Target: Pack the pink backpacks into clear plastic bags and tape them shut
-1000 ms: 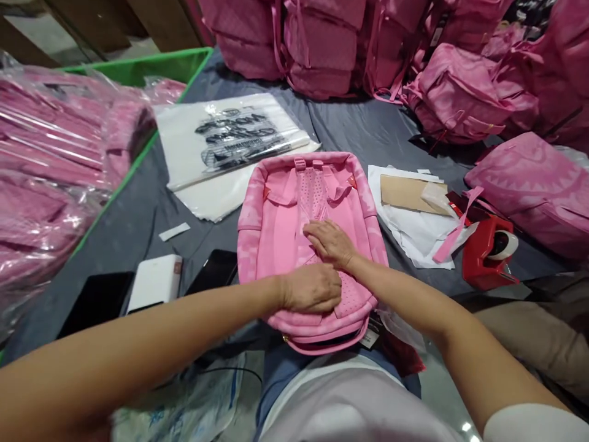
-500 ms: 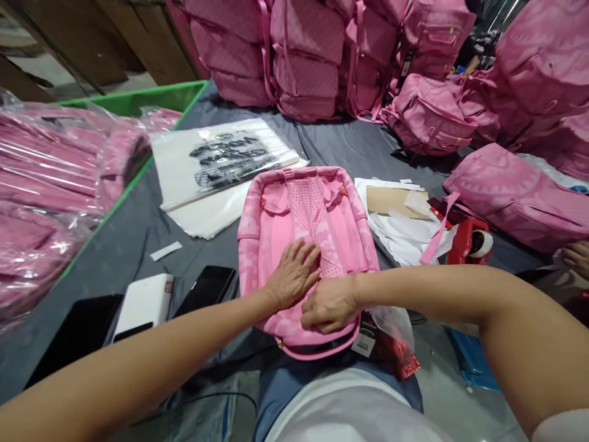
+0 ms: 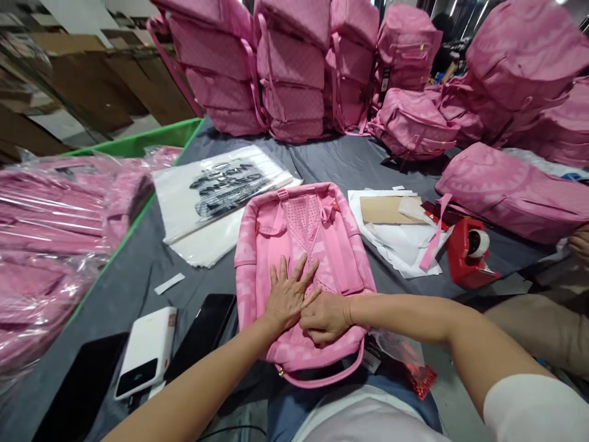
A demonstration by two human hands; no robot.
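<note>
A pink camouflage backpack (image 3: 251,270) lies on the table edge in front of me, its back panel and shoulder straps facing up. My left hand (image 3: 289,299) rests flat on the lower back panel, fingers spread. Beside it, touching its thumb side, my right hand (image 3: 326,317) is closed with curled fingers against the same panel. Whatever is inside those fingers is hidden. A zipped opening with a gold-coloured puller (image 3: 280,371) runs along the bag's near end. Clear plastic and a red tag (image 3: 421,377) hang by its right corner.
Left of the bag lie a white power bank (image 3: 150,344), a black phone (image 3: 207,325) and printed white bags (image 3: 221,193). To the right are papers (image 3: 405,239) and a red tape dispenser (image 3: 460,255). Stacked pink backpacks (image 3: 294,67) stand behind. Another person's hand (image 3: 580,240) shows far right.
My left fingers have spread wider and now point further up the panel. My right hand stays closed beside it. The view has tilted, so everything nearby sits slightly lower.
</note>
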